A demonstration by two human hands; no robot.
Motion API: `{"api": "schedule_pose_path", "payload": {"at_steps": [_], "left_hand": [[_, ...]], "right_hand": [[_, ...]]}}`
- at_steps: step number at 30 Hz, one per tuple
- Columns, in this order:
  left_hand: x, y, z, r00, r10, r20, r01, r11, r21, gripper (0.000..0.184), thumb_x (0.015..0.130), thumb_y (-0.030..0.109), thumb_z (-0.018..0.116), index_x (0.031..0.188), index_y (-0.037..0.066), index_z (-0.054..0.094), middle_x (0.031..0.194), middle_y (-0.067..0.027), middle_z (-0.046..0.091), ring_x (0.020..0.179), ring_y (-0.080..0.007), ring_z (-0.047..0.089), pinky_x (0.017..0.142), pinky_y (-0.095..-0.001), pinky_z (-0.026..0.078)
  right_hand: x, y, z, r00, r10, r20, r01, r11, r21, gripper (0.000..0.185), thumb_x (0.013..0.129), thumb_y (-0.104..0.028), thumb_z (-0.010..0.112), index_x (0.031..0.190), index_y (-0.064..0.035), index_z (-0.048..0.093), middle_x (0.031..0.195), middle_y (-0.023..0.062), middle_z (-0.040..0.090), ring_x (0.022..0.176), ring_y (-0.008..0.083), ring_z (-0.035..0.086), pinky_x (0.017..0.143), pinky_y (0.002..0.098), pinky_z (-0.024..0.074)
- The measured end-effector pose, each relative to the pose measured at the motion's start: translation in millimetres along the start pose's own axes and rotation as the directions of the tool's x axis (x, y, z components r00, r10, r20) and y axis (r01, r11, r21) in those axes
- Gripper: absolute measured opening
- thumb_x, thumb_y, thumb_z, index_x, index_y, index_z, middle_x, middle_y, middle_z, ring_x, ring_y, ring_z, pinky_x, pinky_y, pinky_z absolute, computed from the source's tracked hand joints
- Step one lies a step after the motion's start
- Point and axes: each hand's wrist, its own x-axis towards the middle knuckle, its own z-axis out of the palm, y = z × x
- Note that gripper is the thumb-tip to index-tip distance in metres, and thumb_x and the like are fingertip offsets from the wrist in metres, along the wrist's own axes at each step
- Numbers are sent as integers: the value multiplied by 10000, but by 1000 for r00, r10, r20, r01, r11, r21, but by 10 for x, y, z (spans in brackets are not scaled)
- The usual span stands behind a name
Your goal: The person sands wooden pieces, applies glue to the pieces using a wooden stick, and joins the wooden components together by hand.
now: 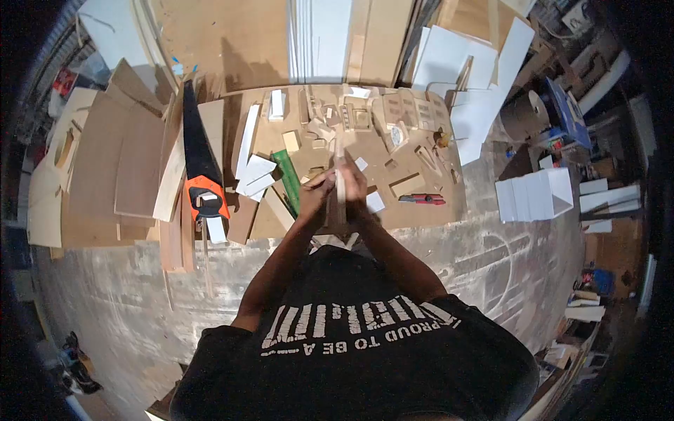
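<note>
Close to the front edge of the board-topped table, a narrow pale wooden strip (340,191) points away from me between my hands. My right hand (354,186) is closed along its right side. From the left, my left hand (317,194) has its fingers pinched against the strip; their tips are partly hidden. A green ruler-like strip (286,181) lies just left of my left hand. To the right of my right hand are a white rectangular piece (375,203) and a red utility knife (422,199). Small cut wooden pieces (323,130) are scattered beyond my hands.
An orange-handled handsaw (203,198) rests at the table's left side, near leaning wooden boards (144,161). White sheets (460,63) stand at the back right. A folded white panel (537,196) is on the right, with a brown roll (525,114) behind it.
</note>
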Motion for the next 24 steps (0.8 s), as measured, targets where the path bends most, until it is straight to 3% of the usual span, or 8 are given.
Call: {"api": "schedule_pose_path", "payload": {"at_steps": [2,4,8,11,13,17,20,24], "left_hand": [[17,-134,-97,997,-48,60,58,981,-185,263,939,118,628,1168,-9,656,1066,-41,669,915,-115,618,821,-262,495],[-37,-184,-120,991,-26,135,75,925,-373,266,946,119,618,1181,-4,626,1070,-29,655,929,-113,614,809,-257,497],[41,-474,-228,978,-155,137,195,908,-371,156,946,132,624,1050,21,660,969,-11,654,848,-100,609,735,-254,494],[185,-569,-160,991,-129,34,132,985,-112,151,937,157,641,1002,24,675,916,-11,654,798,-110,614,695,-249,492],[340,-682,-53,994,70,80,-86,972,217,157,894,161,678,965,21,677,886,-52,669,758,-162,637,681,-273,503],[782,-1111,19,870,337,361,-489,496,717,238,840,162,672,1013,2,643,934,-124,672,812,-296,649,754,-373,516],[864,-1040,318,848,424,318,-422,177,889,291,822,179,666,1054,10,614,1062,-168,614,1003,-355,586,865,-432,469],[983,-899,684,881,366,300,-320,-6,948,341,755,107,636,1075,-7,598,1151,-203,535,1064,-377,509,867,-505,428]], "right_hand": [[-1,115,-26,999,11,46,-10,1000,-11,413,961,-192,536,1336,-20,543,807,17,628,693,88,535,620,251,450],[-139,-177,10,989,73,128,-48,981,-187,473,967,-242,530,1370,3,500,1113,68,591,988,129,524,866,266,407],[-304,-240,-209,974,163,158,-102,937,-335,505,953,-249,547,1385,6,486,1320,81,538,1187,161,490,1026,290,360],[-481,-461,-416,974,180,141,-138,955,-264,503,950,-255,556,1379,1,496,1322,79,543,1185,162,493,1026,296,363],[-601,-554,-671,983,183,1,-179,962,-204,511,940,-257,569,1376,-1,500,1314,84,553,1183,161,494,1027,301,363],[-605,-967,-1295,987,58,-152,-108,933,-343,498,947,-228,589,1401,-48,491,1282,85,542,1118,171,515,982,304,401],[-662,-1211,-1569,986,-38,-160,-38,894,-446,504,939,-216,590,1407,-61,488,1325,102,525,1156,184,509,998,323,399],[-676,-1201,-1795,988,-114,-108,40,849,-526,513,914,-186,608,1399,-61,497,1359,123,515,1205,212,493,1014,347,399]]}}
